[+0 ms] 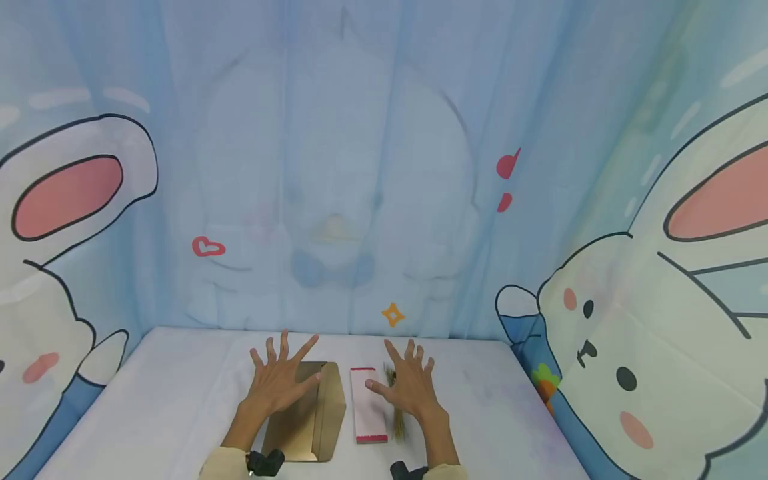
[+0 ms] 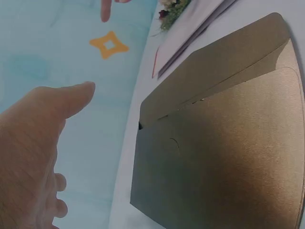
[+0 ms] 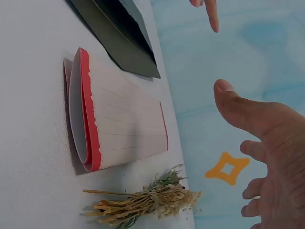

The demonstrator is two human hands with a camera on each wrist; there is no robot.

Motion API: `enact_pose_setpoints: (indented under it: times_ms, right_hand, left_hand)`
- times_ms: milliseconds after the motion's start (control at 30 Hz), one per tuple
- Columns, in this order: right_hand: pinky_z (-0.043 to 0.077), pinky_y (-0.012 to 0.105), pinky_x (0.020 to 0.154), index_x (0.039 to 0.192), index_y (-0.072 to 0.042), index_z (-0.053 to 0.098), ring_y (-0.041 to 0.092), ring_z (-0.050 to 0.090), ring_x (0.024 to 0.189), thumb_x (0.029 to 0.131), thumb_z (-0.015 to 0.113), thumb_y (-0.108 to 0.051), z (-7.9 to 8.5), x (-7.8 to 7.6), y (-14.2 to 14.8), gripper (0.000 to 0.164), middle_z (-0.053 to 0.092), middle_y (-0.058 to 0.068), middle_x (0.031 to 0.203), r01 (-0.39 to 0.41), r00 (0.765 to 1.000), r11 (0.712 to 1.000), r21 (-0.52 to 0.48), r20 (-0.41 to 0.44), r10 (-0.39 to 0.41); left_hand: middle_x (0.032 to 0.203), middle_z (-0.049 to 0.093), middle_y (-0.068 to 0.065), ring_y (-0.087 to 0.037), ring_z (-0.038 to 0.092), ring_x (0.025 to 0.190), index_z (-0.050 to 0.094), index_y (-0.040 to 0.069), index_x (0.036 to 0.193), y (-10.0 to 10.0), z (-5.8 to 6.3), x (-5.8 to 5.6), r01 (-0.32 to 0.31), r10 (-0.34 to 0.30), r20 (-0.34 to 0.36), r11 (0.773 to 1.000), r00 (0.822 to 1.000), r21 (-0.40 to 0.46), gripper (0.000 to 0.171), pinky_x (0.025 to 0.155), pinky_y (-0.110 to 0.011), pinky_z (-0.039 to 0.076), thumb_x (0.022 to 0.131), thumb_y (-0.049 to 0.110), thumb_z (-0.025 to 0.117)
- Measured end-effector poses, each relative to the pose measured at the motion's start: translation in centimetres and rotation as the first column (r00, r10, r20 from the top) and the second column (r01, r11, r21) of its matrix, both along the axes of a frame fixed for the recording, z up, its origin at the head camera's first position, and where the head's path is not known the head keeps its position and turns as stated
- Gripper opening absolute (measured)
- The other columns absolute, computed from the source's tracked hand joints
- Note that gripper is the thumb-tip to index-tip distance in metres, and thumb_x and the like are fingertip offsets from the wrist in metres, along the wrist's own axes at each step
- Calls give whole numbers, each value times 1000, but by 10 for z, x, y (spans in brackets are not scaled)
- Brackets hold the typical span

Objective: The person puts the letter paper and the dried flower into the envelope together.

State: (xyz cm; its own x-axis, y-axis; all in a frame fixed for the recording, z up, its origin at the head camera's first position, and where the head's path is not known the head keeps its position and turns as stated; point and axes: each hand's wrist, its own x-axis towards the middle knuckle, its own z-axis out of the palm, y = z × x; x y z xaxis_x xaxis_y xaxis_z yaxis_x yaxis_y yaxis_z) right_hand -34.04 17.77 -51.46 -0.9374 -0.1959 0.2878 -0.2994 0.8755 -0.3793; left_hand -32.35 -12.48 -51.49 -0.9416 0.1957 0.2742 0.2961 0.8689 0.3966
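My left hand (image 1: 279,383) hovers with fingers spread above a gold-brown envelope (image 1: 327,413), whose flap is unfolded toward the right. Fingers apart, my right hand (image 1: 411,383) is held over a small bunch of dried flowers (image 3: 157,200) and the edge of a folded sheet of paper (image 1: 369,413). Red bands edge that pale, lined paper (image 3: 124,114), which lies folded over between the envelope and the flowers. Neither hand grips anything. The left wrist view shows the envelope's pocket (image 2: 228,157) with its open flap (image 2: 214,67); the head view has part of the envelope covered by the left hand.
A white cloth (image 1: 492,413) covers the table. Behind its far edge hangs a light blue curtain (image 1: 336,167) printed with rabbits, a heart and a star. Dark wrist cameras (image 1: 265,463) sit by both cuffs.
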Motion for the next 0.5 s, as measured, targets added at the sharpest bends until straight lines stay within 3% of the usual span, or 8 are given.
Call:
enact_pose_setpoints:
  times_ms: [200, 300, 333, 400, 500]
  right_hand:
    - [31, 84, 119, 161, -7, 53, 63, 43, 151, 90, 84, -51, -5, 2, -5, 89, 45, 42, 161, -5, 1000, 1000, -26, -30, 4]
    - [45, 75, 115, 154, -4, 60, 56, 58, 141, 92, 87, -43, -7, 1, -8, 78, 57, 36, 154, 9, 995, 1000, -25, -94, -11]
    - [52, 70, 110, 151, -4, 64, 52, 65, 134, 92, 87, -39, -8, 1, -9, 72, 63, 33, 150, 21, 992, 1000, -24, -121, -24]
    - [63, 58, 91, 142, -3, 71, 42, 77, 105, 92, 89, -32, -8, 1, -11, 60, 78, 26, 124, 52, 986, 998, -29, -157, -56]
    - [60, 41, 66, 125, -4, 81, 26, 72, 71, 92, 89, -29, -8, 1, -16, 42, 83, 13, 92, 123, 974, 992, -4, -189, -121]
  left_hand:
    - [177, 18, -37, -74, 20, 156, 40, 35, 170, 0, -6, 4, 7, -7, 0, 1000, 1000, -20, 76, 116, -95, 9, 102, 62, 62]
    - [175, 22, -39, -75, 22, 155, 43, 33, 168, 1, -9, 6, 19, -19, -4, 1000, 1000, -16, 73, 115, -96, 11, 103, 56, 65]
    - [175, 22, -39, -75, 22, 154, 44, 33, 168, 1, -10, 7, 25, -25, 1, 1000, 1000, -11, 72, 114, -96, 11, 103, 54, 65]
    - [174, 23, -39, -75, 22, 154, 45, 32, 167, 3, -11, 10, 32, -32, 16, 999, 999, -7, 71, 115, -96, 10, 103, 53, 66]
    - [173, 25, -40, -75, 24, 154, 47, 32, 166, 4, -14, 13, 40, -40, 30, 999, 999, -6, 69, 115, -95, 11, 103, 52, 65]
